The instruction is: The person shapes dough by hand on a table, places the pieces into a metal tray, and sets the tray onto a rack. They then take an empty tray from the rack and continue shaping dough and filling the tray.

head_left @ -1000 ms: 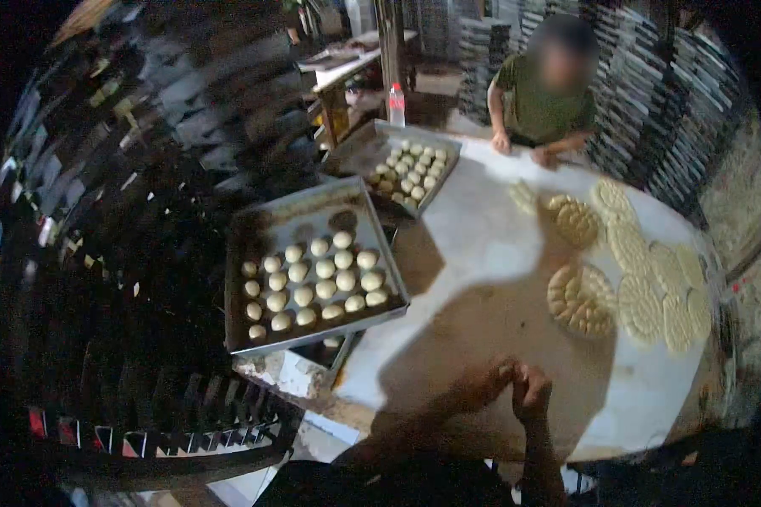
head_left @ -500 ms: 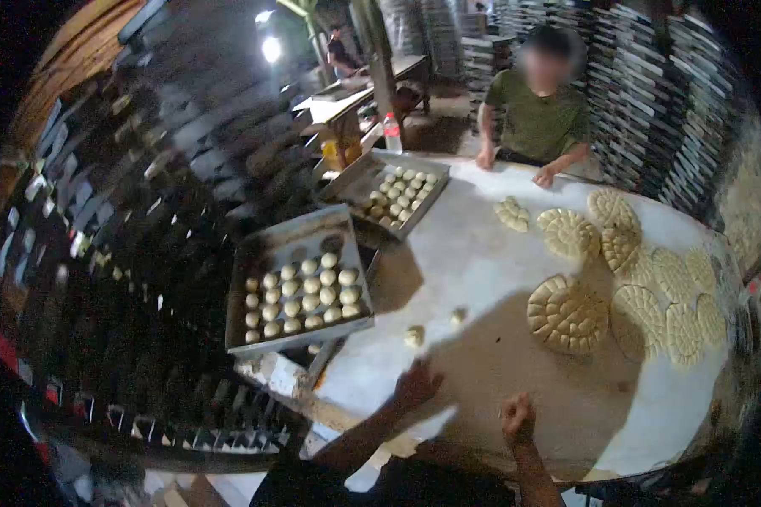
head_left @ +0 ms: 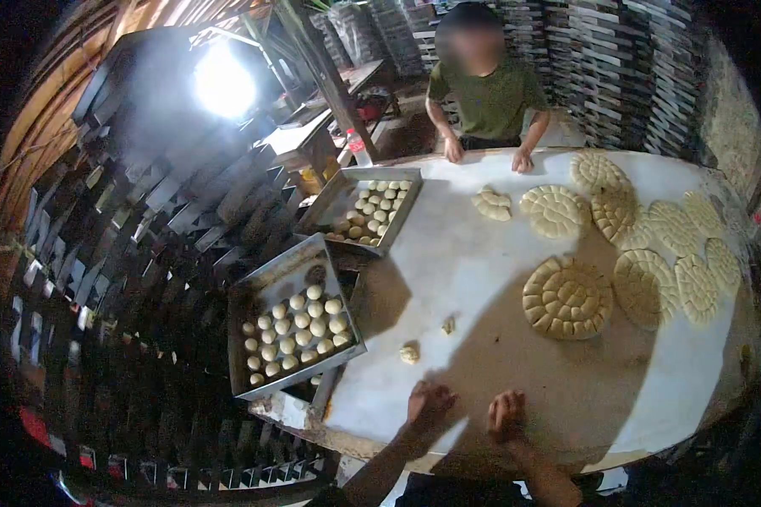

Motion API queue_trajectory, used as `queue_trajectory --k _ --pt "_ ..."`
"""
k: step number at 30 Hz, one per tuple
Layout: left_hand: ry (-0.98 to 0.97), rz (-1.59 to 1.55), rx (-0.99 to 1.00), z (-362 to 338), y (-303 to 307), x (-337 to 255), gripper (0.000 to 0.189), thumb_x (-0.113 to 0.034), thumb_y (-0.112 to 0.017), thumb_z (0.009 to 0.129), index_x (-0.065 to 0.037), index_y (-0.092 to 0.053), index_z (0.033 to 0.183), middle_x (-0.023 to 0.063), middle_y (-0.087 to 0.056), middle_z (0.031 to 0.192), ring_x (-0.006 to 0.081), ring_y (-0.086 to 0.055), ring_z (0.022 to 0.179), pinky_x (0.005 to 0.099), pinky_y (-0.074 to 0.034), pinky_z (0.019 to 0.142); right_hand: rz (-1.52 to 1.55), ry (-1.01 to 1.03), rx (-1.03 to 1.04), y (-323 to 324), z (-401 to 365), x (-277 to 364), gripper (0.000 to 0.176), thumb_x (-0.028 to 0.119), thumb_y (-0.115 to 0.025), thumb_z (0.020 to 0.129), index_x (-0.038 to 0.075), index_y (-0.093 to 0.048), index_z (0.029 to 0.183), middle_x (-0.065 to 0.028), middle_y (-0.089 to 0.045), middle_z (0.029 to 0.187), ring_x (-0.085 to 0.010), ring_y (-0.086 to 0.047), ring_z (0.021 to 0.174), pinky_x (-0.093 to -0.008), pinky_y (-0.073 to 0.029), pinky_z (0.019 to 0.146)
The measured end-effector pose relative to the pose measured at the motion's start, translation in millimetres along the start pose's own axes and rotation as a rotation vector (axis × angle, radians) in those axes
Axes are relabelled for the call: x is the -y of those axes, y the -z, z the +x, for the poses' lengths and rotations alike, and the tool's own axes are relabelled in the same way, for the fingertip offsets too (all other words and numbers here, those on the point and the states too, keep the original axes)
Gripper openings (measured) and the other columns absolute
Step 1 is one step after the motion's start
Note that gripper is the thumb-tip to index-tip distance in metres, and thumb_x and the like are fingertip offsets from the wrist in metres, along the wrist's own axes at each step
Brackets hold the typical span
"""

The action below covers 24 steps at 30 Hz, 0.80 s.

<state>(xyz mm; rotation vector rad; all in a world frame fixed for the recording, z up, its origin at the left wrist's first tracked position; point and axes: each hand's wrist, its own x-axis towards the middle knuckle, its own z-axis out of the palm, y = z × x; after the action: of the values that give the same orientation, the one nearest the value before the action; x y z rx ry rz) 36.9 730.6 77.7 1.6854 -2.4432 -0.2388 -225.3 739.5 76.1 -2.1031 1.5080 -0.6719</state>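
Note:
My left hand point(head_left: 429, 406) is on the pale table point(head_left: 448, 253) near its front edge, fingers curled down; whatever is under them is hidden. Beside it on the right, a short gap away, my right hand point(head_left: 506, 416) is also curled, its palm out of sight. A small dough lump point(head_left: 409, 353) lies just beyond my left hand, with a smaller scrap point(head_left: 448, 324) behind it. To the right sits a large round of dough pieces point(head_left: 567, 298), touched by neither hand.
Flattened dough rounds point(head_left: 647, 288) cover the table's right side. At the left, a near tray point(head_left: 359, 346) and a far tray point(head_left: 413, 198) hold several dough balls. A person point(head_left: 486, 97) stands across the table, hands at its edge. A bottle point(head_left: 358, 148) stands behind the far tray.
The view has shifted. My left hand's fingers, more spread before, are now curled. My hands are closer together. The person opposite still has both hands at the table edge.

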Motion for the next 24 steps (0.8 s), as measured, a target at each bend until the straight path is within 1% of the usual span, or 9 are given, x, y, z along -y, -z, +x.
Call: queue_trajectory --k 5,6,9,12,16,17,18,21,24 --pt "-0.158 -0.207 -0.232 -60.2 31.7 38.3 0.037 -0.027 -0.063 0.090 -0.007 -0.055 0.121 0.0083 -0.056 0.122 0.0216 -0.057 0.101 0.0389 -0.045 0.097 -0.001 0.142 -0.056 -29.8 -51.8 -126.3 0.038 0.027 -0.055 0.086 -0.004 -0.055 0.109 -0.0238 -0.051 0.119 -0.0424 -0.045 0.119 -0.0568 -0.021 0.112" --pt "-0.006 -0.320 -0.084 -51.5 38.7 54.4 0.033 -0.026 -0.060 0.092 -0.007 -0.056 0.119 0.0101 -0.058 0.120 0.0234 -0.057 0.102 0.0397 -0.044 0.098 -0.023 0.103 -0.063 -21.3 -46.3 -133.1 0.038 0.026 -0.055 0.086 -0.004 -0.056 0.109 -0.0238 -0.052 0.120 -0.0428 -0.045 0.119 -0.0564 -0.021 0.113" --pt "0.211 -0.240 -0.025 -1.4 29.1 84.1 0.025 -0.022 -0.050 0.096 -0.008 -0.061 0.114 0.0153 -0.062 0.113 0.0287 -0.056 0.106 0.0420 -0.041 0.100 -0.141 -0.164 -0.076 37.0 36.7 -80.7 0.038 0.028 -0.057 0.087 -0.004 -0.057 0.106 -0.0246 -0.052 0.119 -0.0433 -0.044 0.119 -0.0544 -0.025 0.111" --pt "0.276 -0.022 -0.440 40.2 -42.7 79.7 0.023 -0.016 -0.052 0.088 -0.007 -0.061 0.107 0.0141 -0.063 0.117 0.0313 -0.056 0.102 0.0426 -0.041 0.098 -0.244 -0.114 -0.278 12.1 60.6 -42.7 0.035 0.027 -0.058 0.086 -0.005 -0.057 0.101 -0.0245 -0.053 0.114 -0.0417 -0.045 0.113 -0.0534 -0.031 0.104" --pt "-0.152 0.276 0.094 -1.3 10.8 3.6 0.028 -0.017 -0.054 0.086 -0.006 -0.063 0.109 0.0185 -0.063 0.111 0.0352 -0.056 0.105 0.0475 -0.041 0.098 -0.151 0.179 -0.285 18.4 18.4 -12.4 0.020 0.016 -0.054 0.086 -0.003 -0.057 0.089 -0.0196 -0.054 0.091 -0.0379 -0.050 0.091 -0.0541 -0.037 0.092" --pt "0.059 -0.061 0.320 -11.4 56.7 -5.5 0.025 -0.018 -0.056 0.086 -0.008 -0.067 0.106 0.0199 -0.064 0.106 0.0336 -0.058 0.105 0.0479 -0.041 0.097 -0.122 0.300 -0.259 27.8 5.5 -24.1 0.018 0.015 -0.053 0.086 -0.002 -0.057 0.086 -0.0183 -0.053 0.088 -0.0377 -0.050 0.087 -0.0543 -0.037 0.091" --pt "-0.021 -0.125 0.045 -35.0 13.3 34.5 0.022 -0.027 -0.057 0.089 -0.011 -0.070 0.096 0.0141 -0.069 0.093 0.0326 -0.064 0.090 0.0450 -0.049 0.089 -0.087 0.420 -0.223 36.4 -1.9 -35.9 0.017 0.014 -0.052 0.086 -0.002 -0.056 0.084 -0.0171 -0.052 0.084 -0.0374 -0.051 0.083 -0.0544 -0.037 0.090" --pt "0.256 -0.550 0.187 -43.0 85.2 59.7 0.022 -0.021 -0.055 0.088 -0.009 -0.067 0.103 0.0158 -0.065 0.105 0.0351 -0.058 0.104 0.0478 -0.043 0.092 -0.203 0.036 -0.093 58.3 4.5 -75.9 0.004 0.004 -0.050 0.085 0.002 -0.047 0.084 -0.0149 -0.048 0.080 -0.0340 -0.049 0.079 -0.0510 -0.038 0.081" --pt "0.294 -0.558 -0.145 -1.4 84.0 74.4 0.024 -0.020 -0.055 0.088 -0.004 -0.063 0.105 0.0164 -0.064 0.106 0.0347 -0.057 0.102 0.0456 -0.045 0.088 -0.400 -0.089 -0.394 44.6 65.1 -56.5 0.008 0.007 -0.054 0.088 0.002 -0.048 0.090 -0.0152 -0.049 0.085 -0.0327 -0.048 0.084 -0.0483 -0.037 0.083"
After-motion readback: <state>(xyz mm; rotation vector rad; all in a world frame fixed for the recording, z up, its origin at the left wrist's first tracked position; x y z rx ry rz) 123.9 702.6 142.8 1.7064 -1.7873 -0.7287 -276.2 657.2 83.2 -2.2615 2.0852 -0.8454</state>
